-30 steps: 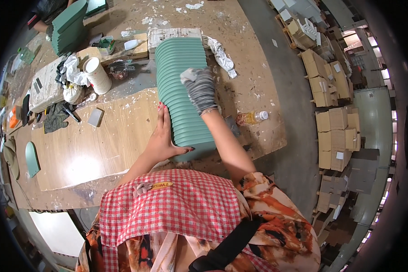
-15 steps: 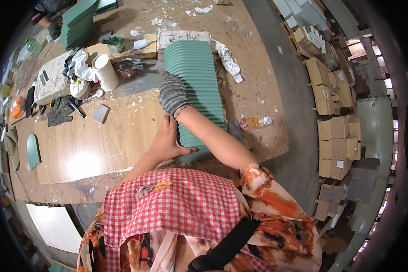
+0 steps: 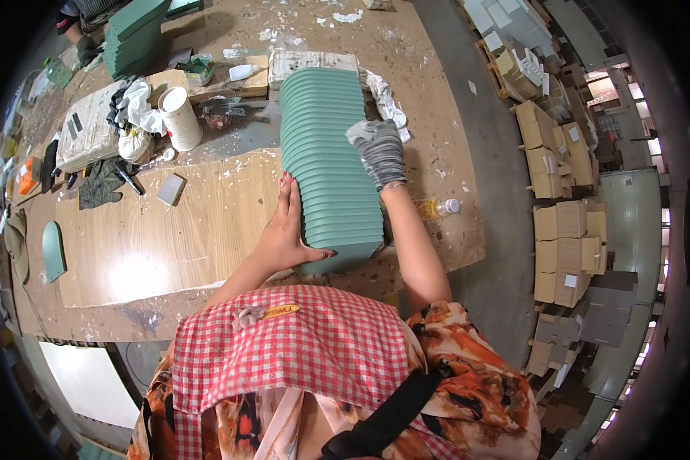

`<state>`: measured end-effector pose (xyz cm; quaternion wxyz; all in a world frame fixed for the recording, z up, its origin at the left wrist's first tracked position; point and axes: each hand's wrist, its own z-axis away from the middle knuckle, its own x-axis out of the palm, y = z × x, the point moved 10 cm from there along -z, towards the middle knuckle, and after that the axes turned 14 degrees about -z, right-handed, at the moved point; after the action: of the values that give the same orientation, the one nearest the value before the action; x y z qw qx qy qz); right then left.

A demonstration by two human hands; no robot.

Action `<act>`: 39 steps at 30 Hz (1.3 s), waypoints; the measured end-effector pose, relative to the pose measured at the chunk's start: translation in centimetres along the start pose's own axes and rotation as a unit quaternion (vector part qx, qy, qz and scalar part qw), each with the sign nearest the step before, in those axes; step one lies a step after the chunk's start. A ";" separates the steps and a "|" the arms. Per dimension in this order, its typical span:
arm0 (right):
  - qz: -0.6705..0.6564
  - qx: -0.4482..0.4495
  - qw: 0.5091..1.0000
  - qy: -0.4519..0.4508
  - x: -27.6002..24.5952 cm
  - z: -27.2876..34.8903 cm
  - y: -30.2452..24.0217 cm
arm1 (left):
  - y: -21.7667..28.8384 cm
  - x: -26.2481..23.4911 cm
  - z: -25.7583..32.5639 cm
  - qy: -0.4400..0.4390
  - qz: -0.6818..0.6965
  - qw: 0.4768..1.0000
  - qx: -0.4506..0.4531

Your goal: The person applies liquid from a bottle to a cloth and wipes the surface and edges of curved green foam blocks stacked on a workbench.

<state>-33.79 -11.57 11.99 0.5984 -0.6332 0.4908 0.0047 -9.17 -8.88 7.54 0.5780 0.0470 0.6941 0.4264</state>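
A long row of green panels with rounded tops stands on edge, packed close together, running away from me on the workbench. My bare left hand lies along the row's left side. Its fingers are stretched out, and its thumb spreads across the near end panel. On the row's right side is my right hand, in a grey striped knit glove, fingers curled closed over the panels' right edge. Whether anything is inside that fist is hidden. A bottle of amber liquid lies just right of my right forearm, partly covered by it.
A whitish block stands behind the row, with a white rag beside it. To the left are a white cup stack, a dark glove, a small grey block and a single green panel. A co-worker's gloved hand is far left.
My right hand has swung from the left side of the panel row across to its right side. My left hand stays against the row's left side.
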 end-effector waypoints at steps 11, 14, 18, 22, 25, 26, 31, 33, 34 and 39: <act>-0.006 -0.011 0.999 0.048 1.2 1.6 -0.5 | 0.3 -0.1 0.0 0.024 0.017 0.999 0.018; -0.005 -0.033 0.999 0.006 5.2 1.8 -3.8 | 0.3 -0.1 0.0 0.036 0.008 0.999 0.028; 0.055 -0.025 0.990 -0.129 11.9 2.1 -6.7 | -0.3 0.5 -0.2 0.022 0.005 0.999 0.023; 0.065 -0.013 0.985 -0.161 12.8 2.2 -7.2 | -0.1 0.6 -0.2 0.014 -0.042 0.998 0.039; -0.033 -0.090 0.995 -0.009 7.5 2.3 -5.8 | 0.6 0.1 -0.2 0.023 -0.006 1.000 0.019; -0.053 -0.095 0.994 0.022 6.1 2.4 -5.2 | 0.4 -0.1 -0.1 0.034 -0.012 0.999 0.019; -0.188 -0.031 0.981 0.026 0.2 1.5 -0.7 | -0.1 -0.4 0.2 0.041 0.003 0.999 0.017; -0.190 0.079 0.977 0.064 -2.4 1.5 5.6 | 0.7 -0.2 -0.2 0.022 0.022 0.999 0.018; -0.116 0.065 0.985 0.111 -4.1 2.1 6.5 | 0.8 -0.2 -0.2 0.022 0.022 0.999 0.019; -0.211 0.034 0.974 0.076 -3.5 1.1 0.5 | 0.2 -1.1 0.3 0.056 -0.017 0.998 0.024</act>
<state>-35.30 -8.43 13.37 0.5680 -0.7001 0.3906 -0.1864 -8.66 -9.21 8.48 0.5439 0.0251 0.7362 0.4019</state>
